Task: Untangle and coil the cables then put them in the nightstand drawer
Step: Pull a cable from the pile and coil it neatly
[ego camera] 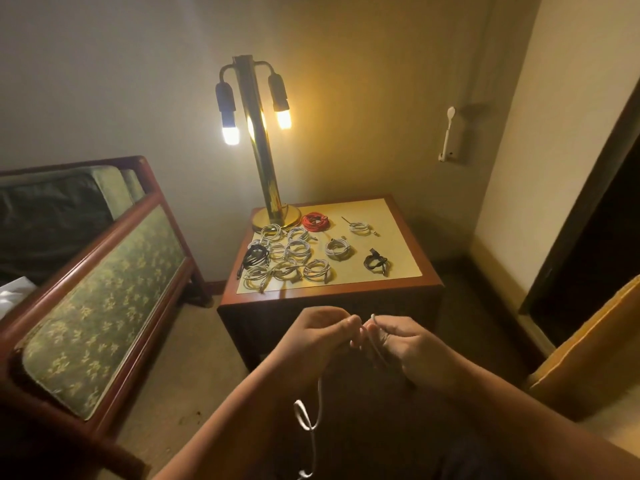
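nightstand (332, 296) topped with a lamp (263, 168) and coiled cables (298, 251), spread apart, likely to keep from tangling. in front of it, left hand (318, 337) and right hand (405, 344) nearly touching, each pinching the top of a white cable (319, 393), probably to start a coil; slack dangling below, between the forearms.

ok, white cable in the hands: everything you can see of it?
The white cable is thin, smooth, plastic-looking and uncoiled. The left hand and right hand pinch it close together in front of the nightstand. A short end sticks up by the right hand; the rest hangs between the forearms, makes one loose loop and leaves the bottom edge.
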{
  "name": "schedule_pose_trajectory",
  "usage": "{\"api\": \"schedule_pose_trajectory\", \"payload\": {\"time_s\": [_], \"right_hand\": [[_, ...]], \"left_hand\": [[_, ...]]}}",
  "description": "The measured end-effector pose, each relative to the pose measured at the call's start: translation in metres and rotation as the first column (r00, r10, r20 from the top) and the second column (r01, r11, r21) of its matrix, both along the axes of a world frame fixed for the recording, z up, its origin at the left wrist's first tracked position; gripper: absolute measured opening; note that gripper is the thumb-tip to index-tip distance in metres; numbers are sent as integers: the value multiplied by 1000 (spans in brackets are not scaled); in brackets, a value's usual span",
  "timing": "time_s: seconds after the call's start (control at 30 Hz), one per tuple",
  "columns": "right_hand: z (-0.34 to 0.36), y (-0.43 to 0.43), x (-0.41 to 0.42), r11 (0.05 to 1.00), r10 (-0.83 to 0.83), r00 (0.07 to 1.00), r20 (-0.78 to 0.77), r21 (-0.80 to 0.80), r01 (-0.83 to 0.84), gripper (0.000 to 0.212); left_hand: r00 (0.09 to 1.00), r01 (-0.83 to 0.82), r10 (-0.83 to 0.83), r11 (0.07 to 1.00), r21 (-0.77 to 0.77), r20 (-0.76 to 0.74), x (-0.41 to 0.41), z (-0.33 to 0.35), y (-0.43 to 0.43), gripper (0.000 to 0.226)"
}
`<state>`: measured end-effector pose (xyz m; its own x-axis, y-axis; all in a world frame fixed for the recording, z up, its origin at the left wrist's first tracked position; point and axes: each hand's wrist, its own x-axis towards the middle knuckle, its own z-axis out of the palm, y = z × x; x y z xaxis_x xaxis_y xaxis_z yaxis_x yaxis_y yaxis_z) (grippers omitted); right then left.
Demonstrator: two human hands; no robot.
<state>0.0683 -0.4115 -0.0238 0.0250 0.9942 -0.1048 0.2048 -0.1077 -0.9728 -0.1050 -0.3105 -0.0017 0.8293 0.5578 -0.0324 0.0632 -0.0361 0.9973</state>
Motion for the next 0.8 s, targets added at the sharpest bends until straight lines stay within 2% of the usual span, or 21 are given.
{"api": "schedule_pose_trajectory", "payload": {"time_s": [0.07,0.13,0.2,0.23,0.3,0.4,0.47,0.6,0.67,0.73,0.8], "right_hand": [[5,-2,-5,998,51,975,-214,-30,-59,29],[7,-2,-9,992,84,895,-437,-43,-114,24],[7,-3,-10,979,152,808,-569,-24,-202,22],[6,-4,-10,972,170,753,-636,-19,-236,22],[5,-5,-9,963,181,633,-753,4,-270,22],[10,-2,-11,963,226,506,-833,112,-245,23],[17,5,-17,985,161,497,-853,106,-138,27],[33,24,-29,974,-133,545,-828,-9,224,27],[33,35,-28,947,-229,593,-772,-35,320,25],[28,42,-23,924,-307,652,-693,-52,380,22],[23,44,-17,902,-371,744,-555,-27,430,19]], "left_hand": [[998,-62,59,992,106,32,2,1,4,22],[987,-162,153,954,250,56,5,-1,9,18],[979,-197,171,932,305,111,7,-6,11,14],[975,-196,160,946,258,155,8,-9,9,15],[960,-173,155,983,58,235,12,-17,4,21],[942,-162,211,966,-200,260,20,-30,-8,25],[942,-202,262,941,-271,210,25,-36,-17,21],[963,-231,255,950,-208,94,22,-42,-26,26],[974,-215,224,957,-193,30,16,-40,-26,31],[979,-202,197,945,-258,-46,8,-35,-23,33],[988,-155,142,902,-402,-62,-1,-28,-16,31]]}}
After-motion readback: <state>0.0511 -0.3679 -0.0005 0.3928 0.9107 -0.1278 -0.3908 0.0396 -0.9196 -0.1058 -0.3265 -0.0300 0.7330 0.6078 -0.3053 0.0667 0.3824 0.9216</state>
